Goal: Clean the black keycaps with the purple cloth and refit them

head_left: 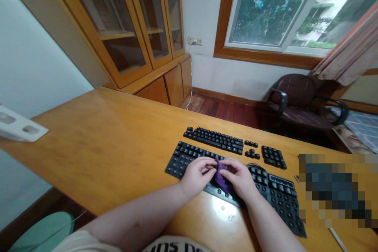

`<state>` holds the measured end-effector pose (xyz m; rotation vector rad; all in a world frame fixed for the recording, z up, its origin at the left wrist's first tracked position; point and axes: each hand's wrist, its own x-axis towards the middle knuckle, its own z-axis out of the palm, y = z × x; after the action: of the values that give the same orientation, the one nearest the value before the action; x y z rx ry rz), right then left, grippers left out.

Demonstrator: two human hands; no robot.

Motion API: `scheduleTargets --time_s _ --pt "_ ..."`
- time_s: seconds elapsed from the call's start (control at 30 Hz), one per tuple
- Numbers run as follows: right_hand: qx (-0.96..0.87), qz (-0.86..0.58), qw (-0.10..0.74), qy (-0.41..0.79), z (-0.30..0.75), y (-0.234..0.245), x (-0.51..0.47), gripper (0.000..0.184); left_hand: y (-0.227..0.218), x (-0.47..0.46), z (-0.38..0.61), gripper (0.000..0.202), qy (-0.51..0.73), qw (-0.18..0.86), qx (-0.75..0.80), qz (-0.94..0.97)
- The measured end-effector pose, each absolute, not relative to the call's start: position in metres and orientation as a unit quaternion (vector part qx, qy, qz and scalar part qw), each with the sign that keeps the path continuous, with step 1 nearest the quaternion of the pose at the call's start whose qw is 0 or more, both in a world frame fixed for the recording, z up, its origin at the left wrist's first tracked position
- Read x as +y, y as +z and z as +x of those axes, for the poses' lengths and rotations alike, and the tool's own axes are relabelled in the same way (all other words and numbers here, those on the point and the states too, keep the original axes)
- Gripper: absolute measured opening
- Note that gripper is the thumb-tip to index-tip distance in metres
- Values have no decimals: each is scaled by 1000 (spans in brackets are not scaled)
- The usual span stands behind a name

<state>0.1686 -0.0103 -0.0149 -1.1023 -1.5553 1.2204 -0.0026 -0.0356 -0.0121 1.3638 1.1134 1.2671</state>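
Wooden desk (118,126); keyboard (262,183) towards the near edge; keycaps (220,140) nearer the far edge; white object (17,129) at left.

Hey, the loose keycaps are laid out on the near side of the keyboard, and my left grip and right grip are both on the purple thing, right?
Not quite: the head view shows the keycaps on the far side of the keyboard. Your left grip and right grip are indeed both on the purple thing.

Daylight shows through the window (274,12) at upper right. Glare whitens the bench (97,145) at lower centre. Coarse pixelation masks part of the lower right.
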Motion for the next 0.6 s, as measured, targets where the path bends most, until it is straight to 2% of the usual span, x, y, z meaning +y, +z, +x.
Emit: scheduleTargets --time_s 0.1,0.27,0.43,0.53,0.6 --pt "-627 -437 428 482 168 -13 -10 27 -10 -35 -3 14 517 457 455 564" --pt "-628 -426 443 477 169 -8 -9 13 -7 -34 -3 11 512 453 473 557" --pt "-629 -436 438 471 168 -4 -10 10 -9 -34 -2 10 520 458 472 546" --pt "-634 -433 426 478 168 -3 -11 16 -8 -35 -2 9 515 460 465 554" --pt "-632 -426 434 479 168 -5 -11 12 -6 -36 -3 11 513 467 458 556"
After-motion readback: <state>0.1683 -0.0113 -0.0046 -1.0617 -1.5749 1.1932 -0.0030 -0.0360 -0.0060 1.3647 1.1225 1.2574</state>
